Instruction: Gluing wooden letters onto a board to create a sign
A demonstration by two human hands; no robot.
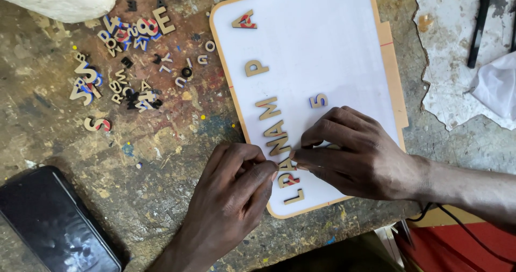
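- Head view, the step in hand: both hands meet at the lower left edge of the white board [322, 46], where a row of small wooden cut-out letters [277, 137] runs along that edge. It reads as placing or straightening one piece in the row.
- The left hand [236, 188] is curled narrow, thumb and forefinger pinched together right at the row; whether it grips a piece I cannot tell, as the fingertips hide the spot.
- The right hand [355, 154] lies flat on the board, fingers drawn close and touching the row just beside the left fingertips.
- The next move seems to call for a fine nudge, keeping the piece square with its neighbours without disturbing them.
- Signs and pieces: the board is a rounded rectangle, white with a pale orange rim. A lone numeral piece [319, 101] sits near its middle, two single letters lie higher up.
- Left of the board, a loose heap of spare letters [126, 62] in tan, red, blue and black lies on the paint-stained workbench [161, 159].
- A dark phone [56, 223] lies at the lower left corner.
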